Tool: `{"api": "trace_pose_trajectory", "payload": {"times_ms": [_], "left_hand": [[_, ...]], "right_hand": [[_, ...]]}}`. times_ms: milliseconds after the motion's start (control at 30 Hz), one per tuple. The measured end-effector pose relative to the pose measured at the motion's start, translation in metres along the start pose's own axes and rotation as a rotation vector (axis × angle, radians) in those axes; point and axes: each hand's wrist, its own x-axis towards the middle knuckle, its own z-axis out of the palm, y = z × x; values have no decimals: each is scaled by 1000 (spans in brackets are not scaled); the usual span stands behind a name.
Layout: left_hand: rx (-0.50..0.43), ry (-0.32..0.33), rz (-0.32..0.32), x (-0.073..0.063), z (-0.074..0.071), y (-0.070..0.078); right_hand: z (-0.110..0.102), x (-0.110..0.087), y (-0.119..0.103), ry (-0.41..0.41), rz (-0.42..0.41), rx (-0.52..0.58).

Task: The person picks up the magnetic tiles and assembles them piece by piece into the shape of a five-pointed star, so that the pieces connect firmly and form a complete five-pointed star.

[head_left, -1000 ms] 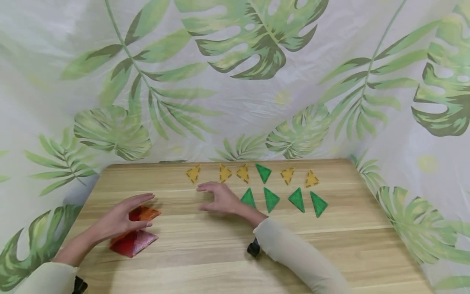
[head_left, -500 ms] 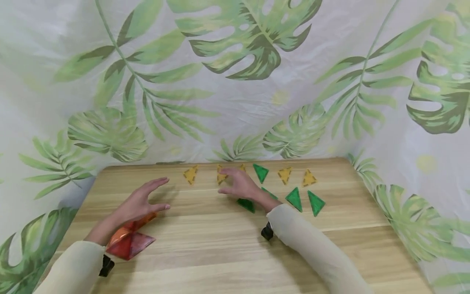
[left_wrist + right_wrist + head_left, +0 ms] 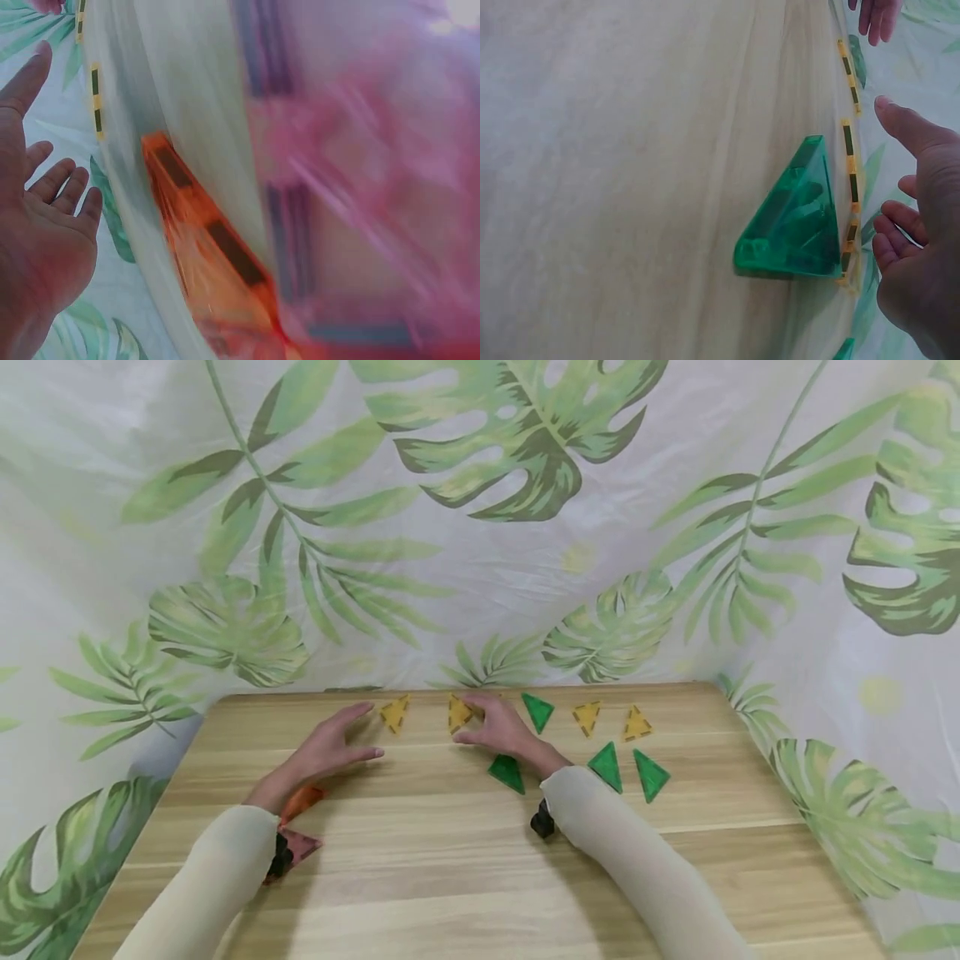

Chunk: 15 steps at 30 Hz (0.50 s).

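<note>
One wood-grain table (image 3: 420, 893) underlies everything, and both your hands reach over its far half. Your left sleeve (image 3: 206, 881) hangs over part of an orange tile (image 3: 302, 803) and a pink tile (image 3: 303, 845). Your left hand (image 3: 326, 752) spreads index finger and thumb wide, holding nothing; your right hand (image 3: 502, 727) shows a similar wide gap, though you cannot tell here whether its fingertips touch anything. On its near side lies a green triangle (image 3: 507, 775). Smallest, along the far edge, the left yellow triangle (image 3: 394, 715) sits just right of your left fingertips, and the middle yellow triangle (image 3: 459, 715) between your right index finger and thumb.

To grasp these well, you probably want to pinch opposite edges and raise that sleeve clear. The left one points left; the middle one points right, its base running near to far. Neither shows a clear long axis.
</note>
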Motion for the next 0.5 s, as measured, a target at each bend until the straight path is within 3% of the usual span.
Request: {"api": "trace_pose_trajectory", "payload": {"times_ms": [267,500], "left_hand": [[-12,-16,-18,17,8,0],[-18,-14,-17,25,18,-5]], "right_hand": [[5,8,1,7,54,11],[9,12,-3,2,33,0]]}}
